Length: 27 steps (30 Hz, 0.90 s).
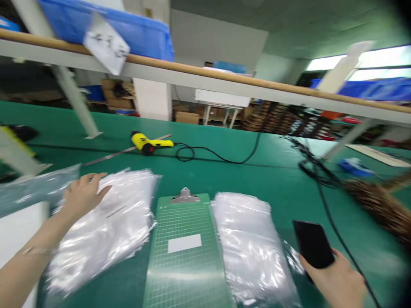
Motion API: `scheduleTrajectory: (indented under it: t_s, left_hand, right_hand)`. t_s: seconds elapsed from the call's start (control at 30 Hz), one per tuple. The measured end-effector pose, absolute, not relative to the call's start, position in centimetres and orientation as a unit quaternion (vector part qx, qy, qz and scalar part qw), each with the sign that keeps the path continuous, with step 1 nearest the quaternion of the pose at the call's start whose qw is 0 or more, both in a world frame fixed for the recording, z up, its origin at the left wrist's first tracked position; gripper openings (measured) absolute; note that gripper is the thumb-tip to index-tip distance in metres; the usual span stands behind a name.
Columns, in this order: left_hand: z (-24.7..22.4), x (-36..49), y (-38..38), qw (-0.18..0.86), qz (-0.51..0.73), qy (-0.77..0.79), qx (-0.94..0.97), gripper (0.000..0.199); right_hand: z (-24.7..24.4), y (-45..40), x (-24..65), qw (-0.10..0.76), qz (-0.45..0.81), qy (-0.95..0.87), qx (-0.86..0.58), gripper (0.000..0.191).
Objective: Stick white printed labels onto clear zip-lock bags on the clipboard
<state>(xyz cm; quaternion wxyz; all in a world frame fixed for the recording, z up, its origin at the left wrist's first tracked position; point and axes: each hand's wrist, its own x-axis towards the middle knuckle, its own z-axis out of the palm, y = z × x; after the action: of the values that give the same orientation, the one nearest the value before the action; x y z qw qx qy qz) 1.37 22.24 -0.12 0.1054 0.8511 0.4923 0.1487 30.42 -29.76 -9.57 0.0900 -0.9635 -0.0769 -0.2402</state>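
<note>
My left hand [84, 191] rests at the upper left of a stack of clear plastic bags [105, 226], its fingers stretched out. At the lower right, my right hand [337, 276] is closed around a black smartphone [313, 244], its dark face turned up. Between the hands lies a green clipboard [184, 278] with a metal clip at its top and a blank white label [184, 243] on it. A second pile of clear plastic bags [247, 244] sits directly to the right of the clipboard, nearer my right hand.
A yellow heat gun [147, 143] lies behind the clipboard, its black cord [218, 156] trailing right. Dark cables [316, 171] and a brown bundle [382, 205] lie at the right. Overhead runs a shelf [205, 77] with a blue bin [109, 28]; white posts stand on the green table [192, 177].
</note>
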Motion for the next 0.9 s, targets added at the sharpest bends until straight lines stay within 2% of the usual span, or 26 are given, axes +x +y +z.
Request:
scheduleTrajectory:
  t_s: [0.07, 0.17, 0.23, 0.37, 0.47, 0.73, 0.9]
  left_hand:
    - [-0.8, 4.3, 19.3, 0.110, 0.140, 0.439, 0.881, 0.054]
    - [-1.7, 9.6, 11.7, 0.181, 0.183, 0.305, 0.917, 0.048]
    - [-1.9, 12.6, 5.2, 0.334, 0.174, 0.181, 0.909, 0.044]
    - [-2.0, 17.4, -6.2, 0.703, 0.007, 0.061, 0.709, 0.058]
    - [-2.4, 19.6, -10.5, 0.843, -0.026, 0.088, 0.531, 0.054]
    - [-2.1, 20.4, -11.8, 0.864, -0.038, 0.119, 0.487, 0.039]
    - [-1.9, 20.8, -12.1, 0.862, -0.030, 0.124, 0.490, 0.042]
  right_hand:
    - [-8.0, -28.0, 28.6, 0.125, -0.261, -0.064, -0.955, 0.075]
    - [-5.9, -24.5, 25.7, 0.247, -0.286, -0.061, -0.924, 0.073]
    - [-5.1, -22.4, 23.6, 0.320, -0.267, -0.052, -0.908, 0.075]
    - [-4.5, -20.7, 20.2, 0.397, -0.245, -0.064, -0.882, 0.078]
    - [-4.8, -21.2, 19.0, 0.428, -0.206, -0.080, -0.876, 0.081]
    - [-6.1, -24.5, 18.7, 0.625, 0.074, -0.162, -0.760, 0.086]
    - [-5.5, -24.6, 18.8, 0.687, 0.120, -0.163, -0.698, 0.088]
